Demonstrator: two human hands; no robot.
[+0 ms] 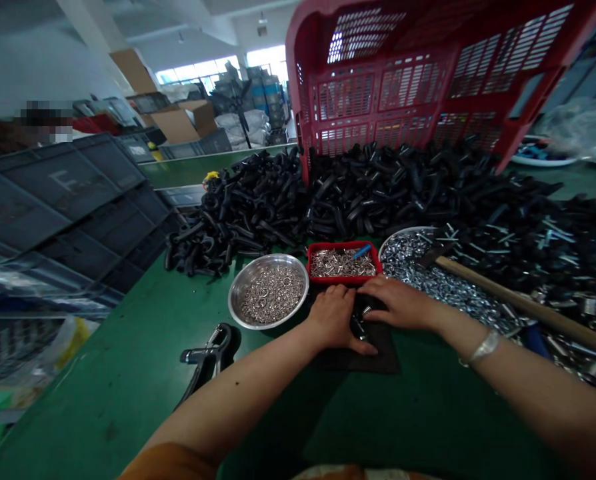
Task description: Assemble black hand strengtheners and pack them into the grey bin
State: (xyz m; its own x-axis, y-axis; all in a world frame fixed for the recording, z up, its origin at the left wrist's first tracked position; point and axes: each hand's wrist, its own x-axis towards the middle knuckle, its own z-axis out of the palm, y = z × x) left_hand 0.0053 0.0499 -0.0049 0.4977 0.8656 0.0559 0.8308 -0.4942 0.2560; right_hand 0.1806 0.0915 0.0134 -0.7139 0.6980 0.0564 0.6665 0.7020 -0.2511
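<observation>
On a dark square pad (382, 360) lies a black part with a metal spring (366, 311), mostly covered by my hands. My left hand (334, 319) curls over it from the left, thumb reaching along its near side. From the right, my right hand (401, 303) closes its fingers by the spring. Just beyond them is a red tray (345, 281) of small metal pins with a blue piece on top. A steel bowl (232, 300) of small metal rings stands to the left. Nearer to me, a black hand gripper with a spring (211, 353) rests on the green table.
Black curved handles (258, 207) lie heaped across the back, below a tilted red crate (328, 127). To the right, a wooden-handled hammer (503, 293) lies over a round pan (403, 231) of small metal pieces. Grey bins (53, 193) are stacked at the left.
</observation>
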